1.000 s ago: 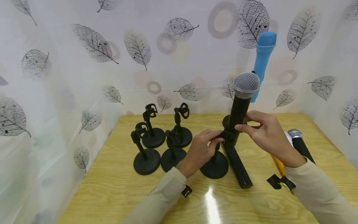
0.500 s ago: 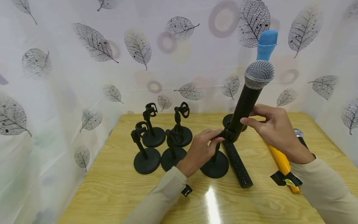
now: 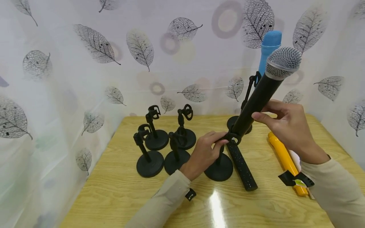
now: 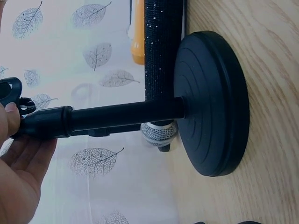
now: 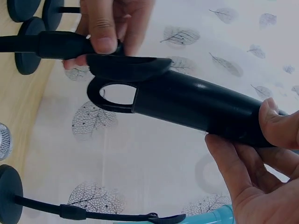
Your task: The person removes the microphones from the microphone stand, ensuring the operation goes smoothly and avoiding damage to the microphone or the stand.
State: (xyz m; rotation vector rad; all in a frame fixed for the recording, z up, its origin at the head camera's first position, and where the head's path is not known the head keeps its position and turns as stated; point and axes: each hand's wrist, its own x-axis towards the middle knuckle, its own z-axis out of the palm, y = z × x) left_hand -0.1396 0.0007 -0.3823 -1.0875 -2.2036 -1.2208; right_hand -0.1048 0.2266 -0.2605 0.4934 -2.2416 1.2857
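Observation:
My right hand [image 3: 296, 129] pinches the body of a black microphone [image 3: 258, 99] with a silver mesh head, tilted up to the right. The microphone's lower end sits at the clip [image 5: 128, 70] of a black desk microphone stand, the ring's opening partly showing in the right wrist view. With thumb and fingers my left hand [image 3: 201, 153] grips that stand just below its clip. The stand's round base [image 4: 212, 102] rests on the table. Beside the base lies a microphone with a black sparkly body [image 3: 242, 166], its silver head seen in the left wrist view.
Several black stands with bare clips, one with its base here [image 3: 150, 163], stand to the left. A blue microphone [image 3: 269, 47] is up in a stand [image 3: 248, 91] at the back right. On the right lies a yellow microphone [image 3: 285, 156], partly over something white. A leaf-patterned sheet [image 3: 182, 63] hangs behind.
My right hand has moved up and to the right with the black microphone, which leans further over. Its lower end, below the clip earlier, is now at the clip. The left hand stays put.

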